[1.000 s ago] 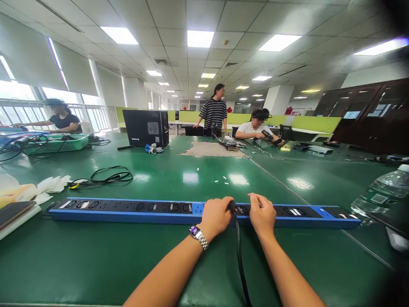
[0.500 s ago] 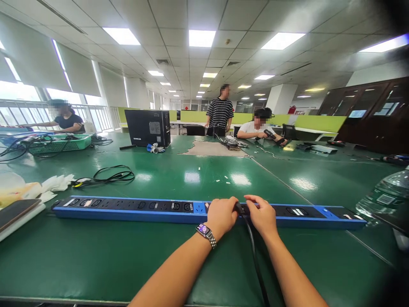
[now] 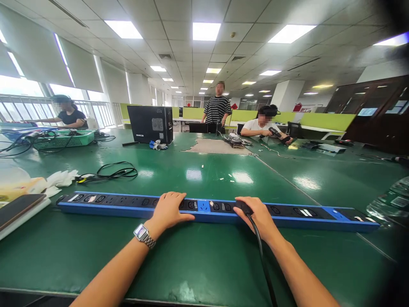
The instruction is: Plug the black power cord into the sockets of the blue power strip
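Observation:
A long blue power strip (image 3: 105, 211) with black socket panels lies crosswise on the green table. My left hand (image 3: 168, 212) spans the strip left of its middle, fingers over the far edge and thumb along the near side, gripping it. My right hand (image 3: 257, 213) has its thumb and fingers around a black power plug (image 3: 244, 207) at the sockets right of the middle. Whether the plug is fully seated is hidden. From it, a black cord (image 3: 261, 251) runs down past the table's near edge.
A coiled black cable (image 3: 116, 171) lies beyond the strip, with a phone (image 3: 22, 209) at left. A water bottle (image 3: 391, 202) stands at right. Farther back are a computer case (image 3: 148, 123), a green basket (image 3: 68, 140) and several people, one in a striped shirt (image 3: 217, 108).
My left hand has moved left from beside the plug onto the strip. My right hand has closed around the plug. The view has shifted slightly.

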{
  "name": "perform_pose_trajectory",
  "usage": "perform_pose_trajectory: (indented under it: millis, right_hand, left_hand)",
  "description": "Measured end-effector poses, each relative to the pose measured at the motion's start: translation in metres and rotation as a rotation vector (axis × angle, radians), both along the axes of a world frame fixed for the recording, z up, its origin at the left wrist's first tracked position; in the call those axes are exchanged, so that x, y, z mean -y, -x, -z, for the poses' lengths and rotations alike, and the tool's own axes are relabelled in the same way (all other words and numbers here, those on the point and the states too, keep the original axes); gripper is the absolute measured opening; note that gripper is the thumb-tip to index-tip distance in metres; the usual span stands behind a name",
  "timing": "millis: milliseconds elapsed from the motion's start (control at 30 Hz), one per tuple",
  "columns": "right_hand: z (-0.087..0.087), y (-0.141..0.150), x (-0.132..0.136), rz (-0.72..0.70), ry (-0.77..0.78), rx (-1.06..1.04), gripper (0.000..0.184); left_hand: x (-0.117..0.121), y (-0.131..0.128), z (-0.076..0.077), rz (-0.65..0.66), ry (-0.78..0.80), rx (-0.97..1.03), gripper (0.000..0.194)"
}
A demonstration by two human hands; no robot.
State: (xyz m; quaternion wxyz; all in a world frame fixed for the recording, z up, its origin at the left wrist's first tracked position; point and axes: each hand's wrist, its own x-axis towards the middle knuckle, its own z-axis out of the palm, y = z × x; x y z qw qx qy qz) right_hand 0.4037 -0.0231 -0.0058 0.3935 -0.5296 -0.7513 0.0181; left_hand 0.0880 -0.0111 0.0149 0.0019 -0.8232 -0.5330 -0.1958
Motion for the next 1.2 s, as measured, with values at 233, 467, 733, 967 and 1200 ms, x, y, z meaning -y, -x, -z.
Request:
perform_pose_trajectory:
  millis: [233,467,733,967,1200]
  right_hand:
    - [-0.035,0.043,0.001,0.16,-0.103,-0.34,0.048]
    - [-0.022,0.121,0.002,0.064,0.047,0.067,0.03]
    - [-0.013,0.126,0.006,0.123,0.016,0.229,0.028]
    - [0.006,0.085,0.01,0.089,-0.073,0.243,0.078]
    - [0.02,-0.011,0.001,0.308,-0.084,0.066,0.048]
  left_hand:
    - [0.005,0.009,0.007,0.013,-0.028,0.0,0.066]
    - [0.007,0.01,0.009,0.02,-0.037,0.045,0.064]
    - [0.006,0.01,0.01,0.022,-0.035,0.038,0.068]
    - [0.012,0.001,0.0,0.117,-0.017,0.172,0.061]
    - [0.006,-0.039,-0.004,0.184,-0.011,0.202,0.042]
